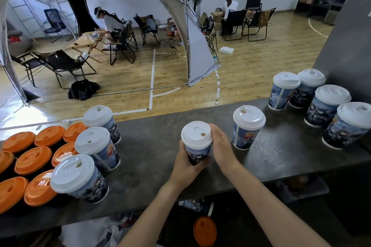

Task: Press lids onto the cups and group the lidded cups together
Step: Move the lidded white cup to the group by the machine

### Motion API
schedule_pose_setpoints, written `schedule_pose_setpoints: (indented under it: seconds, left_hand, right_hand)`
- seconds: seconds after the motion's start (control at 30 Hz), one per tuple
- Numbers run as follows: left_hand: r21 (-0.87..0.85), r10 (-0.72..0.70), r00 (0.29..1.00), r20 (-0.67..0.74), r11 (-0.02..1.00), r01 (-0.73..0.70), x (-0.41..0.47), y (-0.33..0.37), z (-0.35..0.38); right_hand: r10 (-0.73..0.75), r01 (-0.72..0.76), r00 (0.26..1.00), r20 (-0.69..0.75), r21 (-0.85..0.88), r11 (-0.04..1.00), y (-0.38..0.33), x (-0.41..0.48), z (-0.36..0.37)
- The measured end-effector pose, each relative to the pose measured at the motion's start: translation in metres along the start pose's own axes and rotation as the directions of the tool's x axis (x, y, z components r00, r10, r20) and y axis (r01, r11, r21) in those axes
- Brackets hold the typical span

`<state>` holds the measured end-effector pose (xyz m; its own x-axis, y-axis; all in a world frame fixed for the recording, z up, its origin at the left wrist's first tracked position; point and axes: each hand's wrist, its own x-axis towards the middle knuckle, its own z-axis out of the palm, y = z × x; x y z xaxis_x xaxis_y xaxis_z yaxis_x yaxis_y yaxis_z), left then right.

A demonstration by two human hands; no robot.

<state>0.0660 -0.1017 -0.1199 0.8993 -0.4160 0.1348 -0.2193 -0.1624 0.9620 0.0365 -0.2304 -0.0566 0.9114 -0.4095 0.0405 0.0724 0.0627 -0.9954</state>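
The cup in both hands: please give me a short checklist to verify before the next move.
1. Lid sits on the cup, no gap showing: ok.
2. Lid snapped fully tight: cannot tell.
3. Left hand grips the cup body: ok.
4. Right hand rests flat against its side: ok.
5. Bare counter near the four lidded cups at right: ok.
6. Single cup joined to that group: not ok, it stands apart.

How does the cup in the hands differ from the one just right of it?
The held cup is gripped by the left hand, right hand against its side; the lone cup stands untouched. The held cup's sip hole faces right, the lone cup's left. Both have white lids and blue print.
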Motion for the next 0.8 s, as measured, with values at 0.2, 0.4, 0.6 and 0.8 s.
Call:
schedule_pose_setpoints:
  seconds: [0.2, 0.4, 0.6, 0.8]
  left_hand:
    - [0.03, 0.015, 0.999, 0.033, 0.999, -0.016, 0.003, 0.001, -0.01]
    - [0.031, 0.045, 0.998, -0.034, 0.999, -0.044, -0.005, 0.003, 0.0]
    - [0.024, 0.062, 0.997, -0.037, 0.998, -0.061, -0.006, 0.005, 0.001]
    - [-0.002, -0.047, 0.99, 0.134, 0.999, 0.047, 0.003, 0.002, -0.013]
  right_hand:
    - [0.057, -0.046, 0.985, 0.163, -0.07, 0.996, -0.008, 0.009, -0.012]
    - [-0.056, 0.055, 0.998, -0.006, -0.003, 0.998, 0.003, -0.003, -0.005]
    - [-0.104, 0.108, 0.992, -0.068, 0.05, 0.993, 0.012, -0.012, 0.008]
    - [-0.116, 0.118, 0.992, 0.047, -0.049, 0.992, 0.01, 0.002, -0.008]
